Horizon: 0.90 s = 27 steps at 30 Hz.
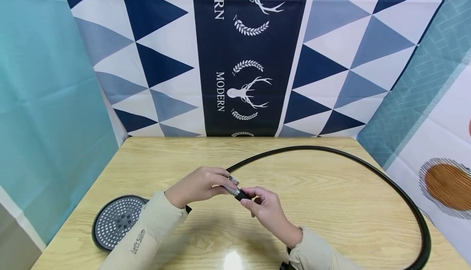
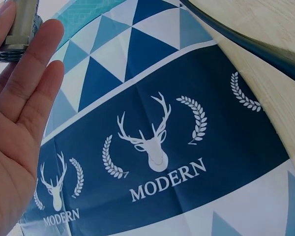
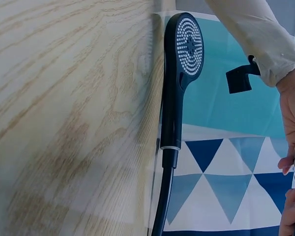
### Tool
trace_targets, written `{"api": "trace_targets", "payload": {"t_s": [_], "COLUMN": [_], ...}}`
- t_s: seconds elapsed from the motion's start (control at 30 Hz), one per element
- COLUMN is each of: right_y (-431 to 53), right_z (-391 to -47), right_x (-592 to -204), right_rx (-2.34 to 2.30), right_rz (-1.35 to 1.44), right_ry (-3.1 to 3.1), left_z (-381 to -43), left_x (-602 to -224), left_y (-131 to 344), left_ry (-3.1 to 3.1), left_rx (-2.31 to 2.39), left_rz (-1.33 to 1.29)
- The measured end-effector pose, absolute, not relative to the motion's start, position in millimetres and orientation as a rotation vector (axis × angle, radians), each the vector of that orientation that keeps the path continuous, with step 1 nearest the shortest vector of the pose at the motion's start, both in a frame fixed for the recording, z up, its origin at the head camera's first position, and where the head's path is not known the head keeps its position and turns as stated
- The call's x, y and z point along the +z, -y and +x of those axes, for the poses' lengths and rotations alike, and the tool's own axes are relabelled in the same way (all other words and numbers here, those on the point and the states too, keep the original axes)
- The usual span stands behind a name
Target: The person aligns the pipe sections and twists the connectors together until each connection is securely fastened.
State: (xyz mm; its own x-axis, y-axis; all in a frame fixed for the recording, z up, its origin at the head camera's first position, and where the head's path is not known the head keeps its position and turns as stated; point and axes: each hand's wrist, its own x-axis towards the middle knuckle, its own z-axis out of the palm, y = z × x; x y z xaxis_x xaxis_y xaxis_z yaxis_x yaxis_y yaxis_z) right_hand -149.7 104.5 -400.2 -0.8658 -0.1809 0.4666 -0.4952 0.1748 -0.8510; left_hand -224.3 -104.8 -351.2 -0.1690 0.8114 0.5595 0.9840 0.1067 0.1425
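Observation:
My left hand [image 1: 204,186] holds a silver metal fitting [image 1: 232,189] between thumb and fingers, above the table. In the left wrist view the same fitting [image 2: 20,29] shows a threaded open end. Just to its right, my right hand [image 1: 266,206] pinches a short black hose end piece [image 1: 242,195], which lines up with the fitting. At left on the table lies a dark grey shower head [image 1: 117,223] with a pale nozzle face, partly hidden by my left sleeve. In the right wrist view a black hose [image 3: 163,206] leaves the handle of the shower head [image 3: 189,46].
The black hose [image 1: 320,148] arcs over the back of the wooden table [image 1: 176,151] and down its right side, leaving view at the bottom right. Patterned cloth [image 1: 250,57] hangs behind the table. Teal cloth [image 1: 48,98] hangs at the left.

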Motion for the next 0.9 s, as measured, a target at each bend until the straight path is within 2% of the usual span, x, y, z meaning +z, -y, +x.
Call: {"api": "trace_targets", "payload": {"t_s": [0.17,0.4,0.63,0.9], "right_y": [-105.0,-99.9,-99.0,-100.7], "right_z": [-150.6,-148.0,-145.8,-149.1], "right_x": [-398.5,-398.8,-398.8,-395.6], "right_rx": [1.759,1.801,1.839,1.868], "right_rz": [0.656,0.362,0.208,0.288], "right_ry": [2.22,2.352,2.359,2.362], "left_z": [-224.7,-223.8,-221.7,-223.7], "left_x": [-349.2,-354.4,-356.6,-355.1], "left_y": [105.1,103.6,102.0,102.6], "left_ry": [2.063,2.067,2.06,2.023], "left_rx": [-0.695,-0.706,-0.691,-0.686], "left_rz": [-1.771,-1.781,-1.782,-1.768]}}
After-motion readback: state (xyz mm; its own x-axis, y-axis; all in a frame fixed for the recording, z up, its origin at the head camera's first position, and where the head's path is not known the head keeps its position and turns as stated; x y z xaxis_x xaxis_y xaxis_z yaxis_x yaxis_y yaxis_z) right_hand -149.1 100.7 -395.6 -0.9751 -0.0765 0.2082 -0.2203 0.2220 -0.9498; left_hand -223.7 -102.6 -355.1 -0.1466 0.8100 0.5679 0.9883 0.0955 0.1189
